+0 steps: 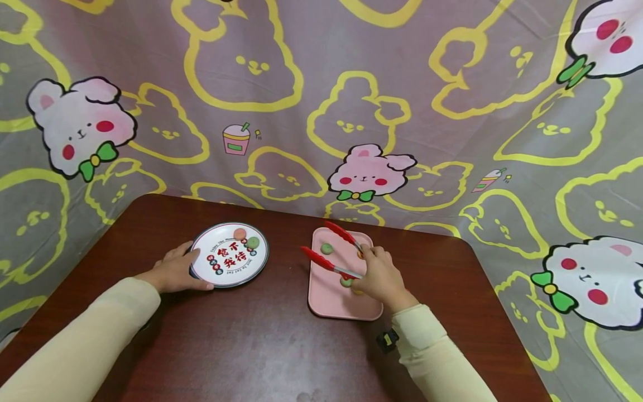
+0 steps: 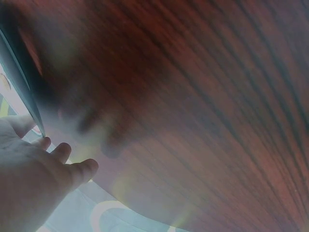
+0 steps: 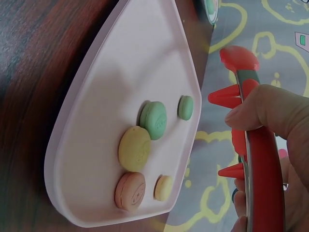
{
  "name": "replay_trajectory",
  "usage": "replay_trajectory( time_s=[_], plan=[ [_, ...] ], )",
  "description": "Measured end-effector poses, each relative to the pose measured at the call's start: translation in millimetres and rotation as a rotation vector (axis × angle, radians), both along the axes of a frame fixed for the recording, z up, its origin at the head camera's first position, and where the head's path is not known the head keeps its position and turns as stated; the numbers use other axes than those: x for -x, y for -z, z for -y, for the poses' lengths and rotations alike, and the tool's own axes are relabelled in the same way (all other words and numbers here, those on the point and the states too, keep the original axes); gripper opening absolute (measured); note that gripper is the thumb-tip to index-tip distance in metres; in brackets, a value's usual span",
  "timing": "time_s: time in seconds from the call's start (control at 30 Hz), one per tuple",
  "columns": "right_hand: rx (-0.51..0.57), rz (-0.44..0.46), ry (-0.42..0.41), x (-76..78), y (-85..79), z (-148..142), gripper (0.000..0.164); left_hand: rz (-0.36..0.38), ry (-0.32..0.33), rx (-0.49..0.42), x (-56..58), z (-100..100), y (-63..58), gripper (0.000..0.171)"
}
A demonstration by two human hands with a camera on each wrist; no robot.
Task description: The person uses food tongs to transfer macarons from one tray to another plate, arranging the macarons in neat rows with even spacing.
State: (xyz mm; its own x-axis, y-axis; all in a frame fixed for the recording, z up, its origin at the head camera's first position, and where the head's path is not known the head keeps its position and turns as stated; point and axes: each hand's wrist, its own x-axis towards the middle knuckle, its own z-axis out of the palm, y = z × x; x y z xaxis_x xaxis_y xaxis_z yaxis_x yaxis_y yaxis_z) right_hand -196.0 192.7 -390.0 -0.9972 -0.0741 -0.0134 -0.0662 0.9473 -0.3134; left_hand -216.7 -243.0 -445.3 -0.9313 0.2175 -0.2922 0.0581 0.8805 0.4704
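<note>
My left hand [image 1: 176,271] rests at the left edge of a white plate [image 1: 203,258] with red lettering, its fingers spread and touching the rim. On the plate sit a pink macaron [image 1: 240,234] and a green macaron [image 1: 253,242]. My right hand [image 1: 380,279] grips red-and-metal tongs [image 3: 264,179] over a pink tray [image 1: 321,304]. The tongs' arms are spread, with nothing between the tips. Below them in the right wrist view lie two green macarons [image 3: 154,120], a yellow one [image 3: 134,148], a smaller-looking yellow one [image 3: 163,188] and a pink one [image 3: 130,191].
Plate and tray stand apart on a dark brown wooden table [image 1: 241,340]. Behind the table and at both sides hangs a grey cloth [image 1: 281,128] with yellow outlines and rabbit faces. A small black device [image 1: 387,340] sits by my right wrist.
</note>
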Motion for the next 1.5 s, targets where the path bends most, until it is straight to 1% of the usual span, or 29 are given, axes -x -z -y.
replay_trajectory(
  time_s=[0.13,0.33,0.57,0.77,0.93,1.27,1.5],
  plan=[
    [0.008,0.020,0.002,0.1,1.0,-3,0.091,-0.002,0.001,0.000,-0.4,0,-0.4,0.121],
    [0.010,0.032,-0.002,0.3,3.8,-7,0.092,-0.009,0.000,-0.004,0.2,0,1.7,0.122],
    [-0.015,0.030,-0.006,2.0,7.7,-13,0.091,-0.017,0.005,0.003,-1.3,0,0.1,0.119],
    [-0.014,0.030,-0.010,2.6,8.7,-16,0.093,-0.019,0.008,0.004,-2.2,0,-1.0,0.119],
    [-0.020,0.033,-0.007,3.0,9.8,-17,0.092,-0.011,0.004,0.000,-1.2,0,0.1,0.121],
    [-0.043,0.077,-0.002,3.0,8.9,-20,0.097,-0.007,0.001,0.008,2.6,0,5.2,0.125],
    [-0.048,0.094,-0.008,5.1,8.6,-21,0.096,-0.006,0.000,0.002,2.0,-1,2.7,0.124]
  ],
)
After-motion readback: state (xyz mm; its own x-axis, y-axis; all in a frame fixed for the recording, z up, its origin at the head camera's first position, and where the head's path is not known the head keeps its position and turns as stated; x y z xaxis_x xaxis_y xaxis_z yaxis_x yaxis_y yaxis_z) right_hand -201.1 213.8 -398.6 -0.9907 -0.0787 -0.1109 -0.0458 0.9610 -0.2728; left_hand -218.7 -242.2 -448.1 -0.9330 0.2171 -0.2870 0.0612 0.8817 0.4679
